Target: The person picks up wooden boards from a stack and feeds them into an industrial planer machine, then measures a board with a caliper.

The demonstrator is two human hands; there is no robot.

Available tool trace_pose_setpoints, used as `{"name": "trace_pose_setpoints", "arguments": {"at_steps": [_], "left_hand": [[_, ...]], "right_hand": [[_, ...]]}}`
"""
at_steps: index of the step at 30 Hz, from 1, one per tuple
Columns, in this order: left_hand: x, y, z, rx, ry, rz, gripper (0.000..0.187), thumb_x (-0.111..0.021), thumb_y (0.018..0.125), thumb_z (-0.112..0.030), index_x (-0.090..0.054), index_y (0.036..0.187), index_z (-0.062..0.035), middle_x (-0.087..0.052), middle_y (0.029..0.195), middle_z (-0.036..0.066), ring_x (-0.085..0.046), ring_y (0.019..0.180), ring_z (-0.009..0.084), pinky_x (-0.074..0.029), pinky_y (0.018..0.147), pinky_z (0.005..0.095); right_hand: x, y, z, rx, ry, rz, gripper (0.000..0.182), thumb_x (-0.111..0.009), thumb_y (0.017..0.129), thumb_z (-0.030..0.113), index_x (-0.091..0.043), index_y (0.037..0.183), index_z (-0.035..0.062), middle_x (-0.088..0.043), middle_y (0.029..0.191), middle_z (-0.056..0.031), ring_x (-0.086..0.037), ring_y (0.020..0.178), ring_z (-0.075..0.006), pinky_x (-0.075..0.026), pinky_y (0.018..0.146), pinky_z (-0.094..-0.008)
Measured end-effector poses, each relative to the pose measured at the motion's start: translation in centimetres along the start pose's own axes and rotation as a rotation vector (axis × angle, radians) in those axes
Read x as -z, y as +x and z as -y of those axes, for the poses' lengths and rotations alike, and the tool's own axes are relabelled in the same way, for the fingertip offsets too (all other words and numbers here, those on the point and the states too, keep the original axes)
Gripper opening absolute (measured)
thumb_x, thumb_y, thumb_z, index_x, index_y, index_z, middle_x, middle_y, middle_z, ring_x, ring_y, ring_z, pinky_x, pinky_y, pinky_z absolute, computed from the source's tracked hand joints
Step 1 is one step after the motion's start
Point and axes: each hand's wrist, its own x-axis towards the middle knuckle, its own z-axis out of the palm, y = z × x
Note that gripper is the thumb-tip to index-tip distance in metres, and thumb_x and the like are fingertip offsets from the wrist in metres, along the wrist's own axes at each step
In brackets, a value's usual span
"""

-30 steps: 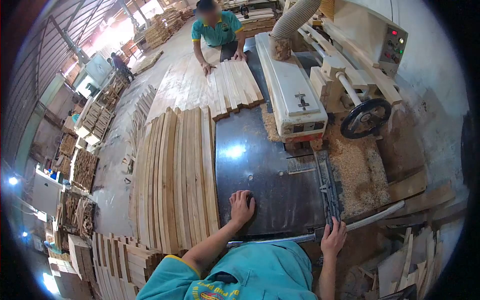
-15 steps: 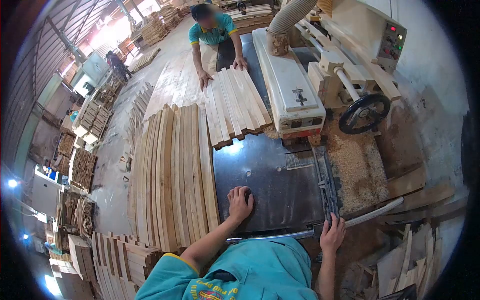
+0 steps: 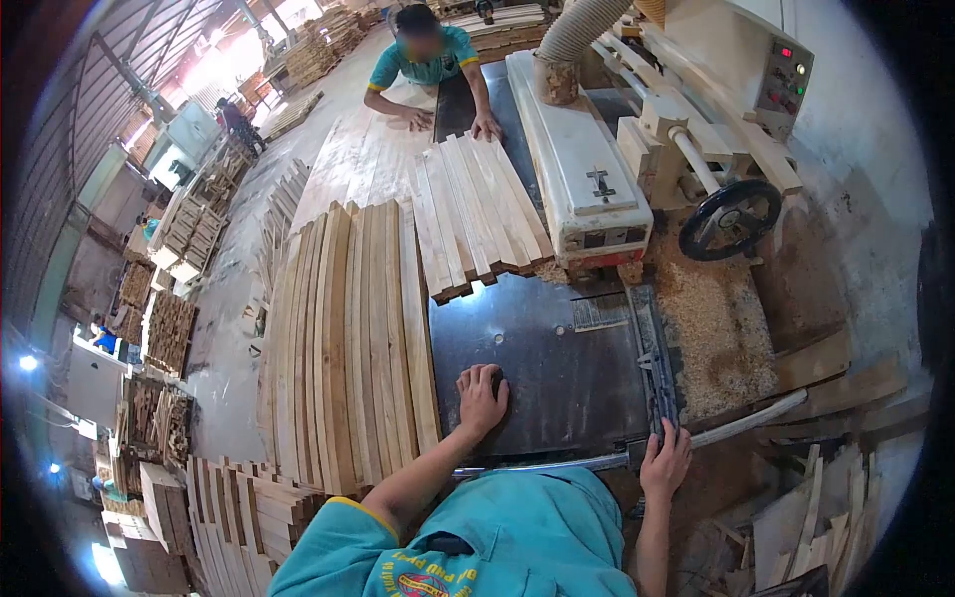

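Observation:
My left hand [image 3: 482,400] lies on the dark metal machine table [image 3: 552,383], its fingers loosely spread and holding nothing. Just left of it runs a stack of long wooden strips [image 3: 353,343]. At the table's right edge my right hand [image 3: 665,463] grips the near end of a metal guide rail [image 3: 652,358], thumb on one side and fingers on the other. Beyond my left hand, a row of wooden strips [image 3: 482,214] lies side by side on the table. A co-worker's hand [image 3: 485,125] touches their far ends.
A white machine housing [image 3: 582,159] with a hose [image 3: 577,35] stands at the table's right. Beside it are a black handwheel [image 3: 729,219] and a sawdust heap [image 3: 711,338]. Shorter wood pieces [image 3: 244,507] are stacked at lower left; scrap wood [image 3: 816,517] lies lower right.
The co-worker's hand on the left side has moved off the strips onto the pale surface beside them. My hands stay in place; the view has shifted slightly.

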Motion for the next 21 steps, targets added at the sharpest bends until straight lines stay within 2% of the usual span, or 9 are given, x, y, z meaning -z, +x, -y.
{"name": "trace_pose_setpoints", "arguments": {"at_steps": [9,21], "left_hand": [[-0.11,-0.02,0.03,0.006,-0.009,0.0,0.037,-0.071,0.094,-0.019,-0.059,0.126,-0.007,-0.059,0.123,0.016,-0.052,0.122,0.0376,-0.037,0.106,0.0507],[0.2,0.04,-0.33,0.004,0.004,0.014,0.037,-0.071,0.093,-0.017,-0.059,0.126,-0.0058,-0.058,0.125,0.017,-0.051,0.124,0.0379,-0.037,0.107,0.0515]], "right_hand": [[0.0,-0.06,0.08,-0.013,-0.019,-0.013,0.044,-0.045,0.112,0.043,-0.055,0.146,0.0168,-0.051,0.138,-0.0195,-0.053,0.129,-0.0425,-0.045,0.103,-0.0605],[0.26,0.09,0.26,-0.086,-0.01,0.086,0.045,-0.043,0.113,0.045,-0.053,0.149,0.0204,-0.049,0.146,-0.0214,-0.051,0.134,-0.0427,-0.044,0.108,-0.0614]]}}
